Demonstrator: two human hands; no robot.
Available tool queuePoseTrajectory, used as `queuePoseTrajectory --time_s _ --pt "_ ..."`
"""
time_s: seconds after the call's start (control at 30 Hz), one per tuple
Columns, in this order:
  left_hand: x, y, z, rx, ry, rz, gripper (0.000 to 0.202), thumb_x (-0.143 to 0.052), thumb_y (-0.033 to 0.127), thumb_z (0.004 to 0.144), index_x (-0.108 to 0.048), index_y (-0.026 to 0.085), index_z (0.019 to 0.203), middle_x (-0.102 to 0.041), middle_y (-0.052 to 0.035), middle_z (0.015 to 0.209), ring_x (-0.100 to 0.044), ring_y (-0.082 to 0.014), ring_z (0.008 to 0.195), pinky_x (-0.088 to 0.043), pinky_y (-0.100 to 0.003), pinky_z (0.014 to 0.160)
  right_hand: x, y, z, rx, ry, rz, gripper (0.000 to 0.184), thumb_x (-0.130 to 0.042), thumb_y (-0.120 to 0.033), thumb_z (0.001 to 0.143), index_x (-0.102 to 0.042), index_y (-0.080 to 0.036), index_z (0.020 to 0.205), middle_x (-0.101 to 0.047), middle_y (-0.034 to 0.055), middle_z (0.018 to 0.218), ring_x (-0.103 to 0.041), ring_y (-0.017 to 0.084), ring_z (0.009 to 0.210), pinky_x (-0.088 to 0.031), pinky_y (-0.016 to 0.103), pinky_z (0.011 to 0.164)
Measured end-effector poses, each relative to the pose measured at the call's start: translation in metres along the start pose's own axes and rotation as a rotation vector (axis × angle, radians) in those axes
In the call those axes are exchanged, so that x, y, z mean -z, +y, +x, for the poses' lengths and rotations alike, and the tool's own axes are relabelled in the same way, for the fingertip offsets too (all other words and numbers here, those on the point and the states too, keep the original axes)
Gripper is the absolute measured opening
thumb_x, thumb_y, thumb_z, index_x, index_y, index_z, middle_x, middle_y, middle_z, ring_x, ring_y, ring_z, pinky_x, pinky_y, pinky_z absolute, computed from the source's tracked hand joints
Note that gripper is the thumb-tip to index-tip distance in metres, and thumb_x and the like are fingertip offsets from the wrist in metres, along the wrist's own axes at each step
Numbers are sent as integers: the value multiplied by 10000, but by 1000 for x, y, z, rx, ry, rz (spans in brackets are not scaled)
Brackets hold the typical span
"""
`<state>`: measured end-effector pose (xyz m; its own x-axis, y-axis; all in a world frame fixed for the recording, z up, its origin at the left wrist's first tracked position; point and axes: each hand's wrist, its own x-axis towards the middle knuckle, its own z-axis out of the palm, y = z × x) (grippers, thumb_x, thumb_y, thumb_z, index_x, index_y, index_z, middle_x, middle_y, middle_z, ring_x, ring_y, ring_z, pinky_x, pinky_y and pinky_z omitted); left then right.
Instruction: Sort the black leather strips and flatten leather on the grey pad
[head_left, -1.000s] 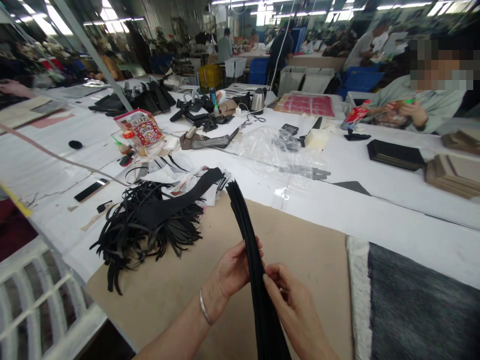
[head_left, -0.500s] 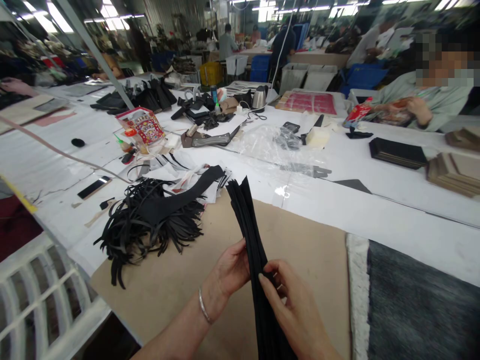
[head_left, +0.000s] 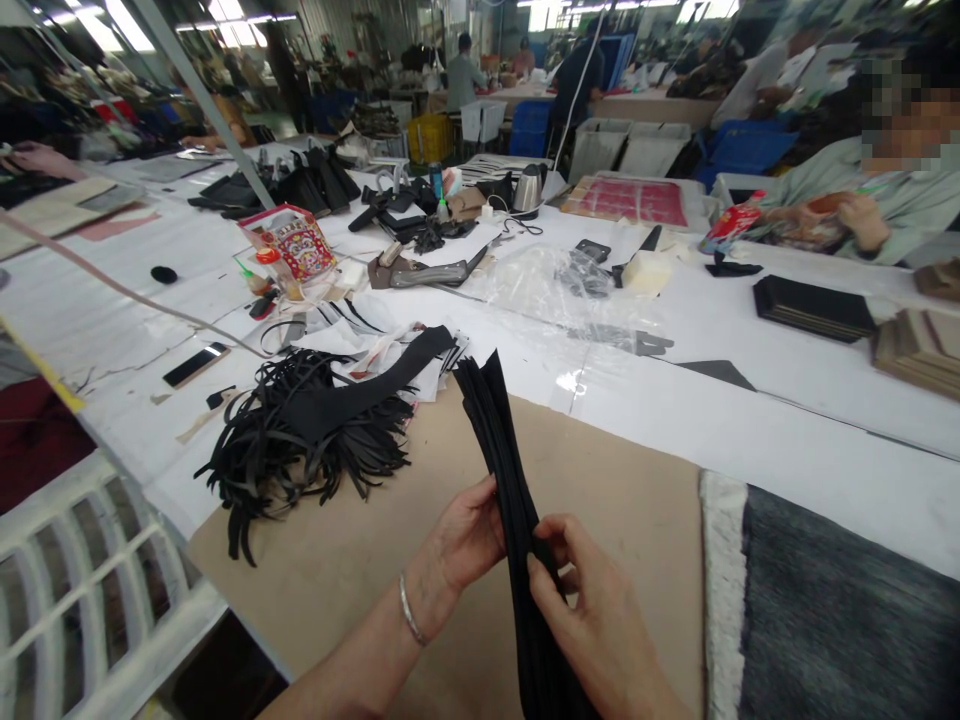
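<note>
Left hand (head_left: 469, 535) and right hand (head_left: 592, 620): both grips clamped mid-length on the strip bundle (head_left: 499, 430), held over the brown board (head_left: 360, 570) at the surface's near edge. Looks light, floppy and prone to fanning, so pinch it flat mid-length. Loose strip pile (head_left: 300, 440) lies beyond, toward the left edge.

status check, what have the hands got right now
Left hand and right hand both gripping the bundle of black strips over the brown cardboard sheet. Far end fanned out. Loose pile of black strips lies to the left, apart.
</note>
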<state>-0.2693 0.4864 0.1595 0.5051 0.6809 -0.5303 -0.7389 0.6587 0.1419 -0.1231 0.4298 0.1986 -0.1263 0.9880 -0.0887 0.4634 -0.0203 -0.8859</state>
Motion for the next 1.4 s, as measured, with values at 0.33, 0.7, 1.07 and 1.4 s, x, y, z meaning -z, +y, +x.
queuePoseTrajectory --time_s 0.33,0.7,1.07,1.4 --pt "2 1 1 4 6 -15 307 -428 246 971 -655 67 870 -658 -59 718 -626 -149 631 -478 -269 682 1 -2 5 1 -36 41 120 -419 -281 893 -515 -223 936 -601 -2 771 -601 144 652 -460 229 539" --pt "-2 1 2 3 17 -20 358 -391 256 985 -657 62 845 -661 -65 707 -627 -147 646 -478 -254 677 2 -2 7 94 -12 -107 87 -438 -249 878 -520 -224 891 -571 -9 784 -560 139 632 -433 253 564" --pt "5 2 4 8 1 23 240 -495 243 941 -657 79 874 -672 -57 746 -633 -154 663 -487 -279 733 1 1 7 65 -30 -87 142 -401 -216 865 -507 -230 958 -581 -3 788 -588 153 674 -431 249 561" --pt "8 1 9 -14 1 50 211 -546 264 919 -660 94 866 -678 -63 769 -634 -154 677 -484 -267 733 3 -1 13 101 -42 -134 127 -405 -227 878 -532 -221 893 -557 2 812 -567 147 675 -444 267 602"
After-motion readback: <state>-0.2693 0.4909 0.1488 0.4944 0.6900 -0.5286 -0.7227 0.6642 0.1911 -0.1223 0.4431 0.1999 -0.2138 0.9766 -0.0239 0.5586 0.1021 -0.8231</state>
